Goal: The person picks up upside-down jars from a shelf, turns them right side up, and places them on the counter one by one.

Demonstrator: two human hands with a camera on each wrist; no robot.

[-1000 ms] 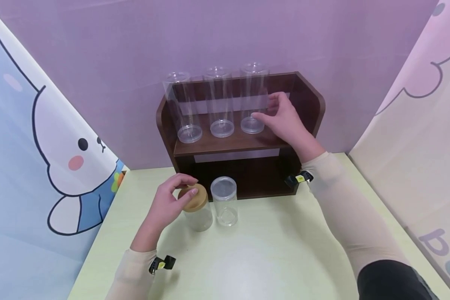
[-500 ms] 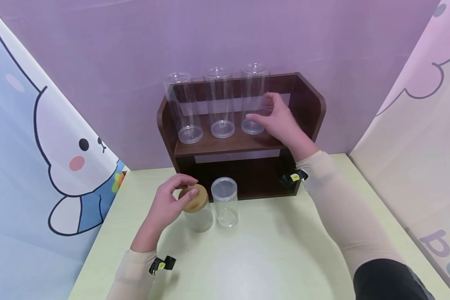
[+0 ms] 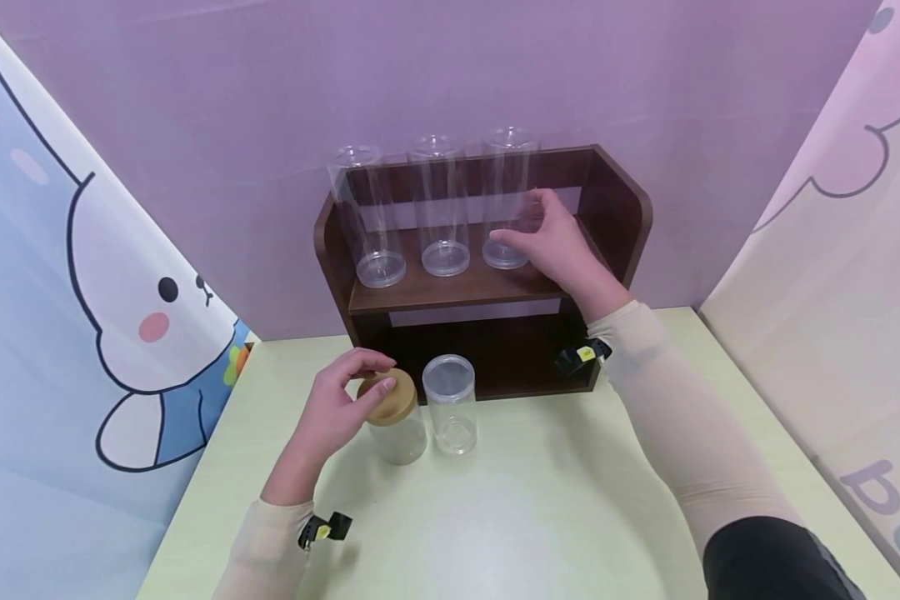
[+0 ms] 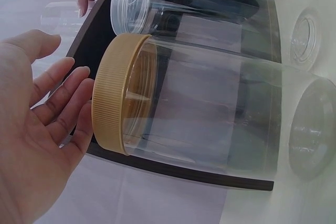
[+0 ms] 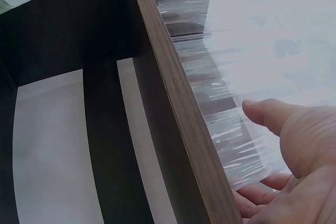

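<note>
On the table, a clear jar [image 3: 399, 442] with a ribbed tan lid [image 3: 402, 402] stands upright. My left hand [image 3: 333, 404] is at this lid, thumb and fingers loosely spread; in the left wrist view, the fingers [image 4: 60, 98] lie beside its rim without curling round it. Close by is a second clear jar [image 3: 452, 417] with a clear lid. Three tall clear jars line the upper shelf. My right hand [image 3: 558, 242] holds the rightmost tall jar [image 3: 506, 179], thumb in front and fingers around the far side, as the right wrist view [image 5: 236, 145] partly shows.
A dark brown two-tier shelf [image 3: 457, 292] stands at the back of the pale table [image 3: 480, 517]. The left tall jar [image 3: 367, 208] and middle tall jar [image 3: 438, 200] share its upper tier. Printed cloth panels [image 3: 157, 250] close in the sides.
My right hand has moved left, from beside the rightmost tall jar to around it. That jar stays in place. The left hand has hardly moved.
</note>
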